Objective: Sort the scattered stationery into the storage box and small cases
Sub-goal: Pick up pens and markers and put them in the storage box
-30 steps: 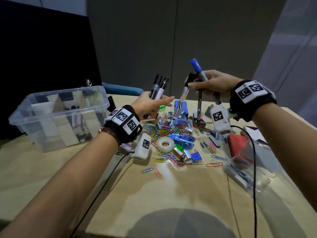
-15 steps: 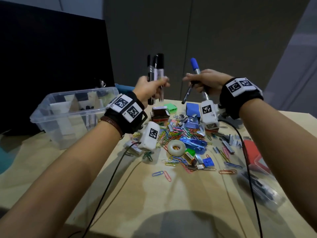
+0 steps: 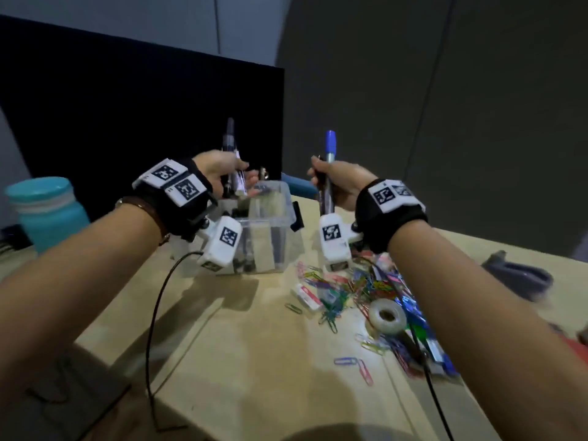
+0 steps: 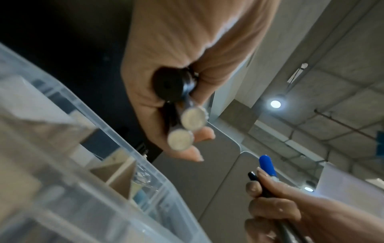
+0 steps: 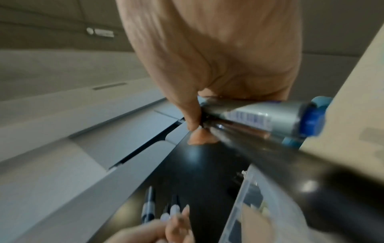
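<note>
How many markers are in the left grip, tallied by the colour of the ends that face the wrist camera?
Black-ended marker: 1
Silver-ended markers: 2
Total in the left grip: 3

Teal bottle (image 3: 44,208) at table's (image 3: 254,361) left edge, black panel (image 3: 143,100) behind, ceiling lights (image 4: 275,103)

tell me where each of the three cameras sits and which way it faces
Head: on the head, looking down at the table; both forearms, left hand and right hand show.
Left wrist: looks along the palm up at the ceiling; the left grip holds black markers.
Right wrist: looks along the palm; the grip holds a blue marker.
Shared: the storage box appears in all three.
</note>
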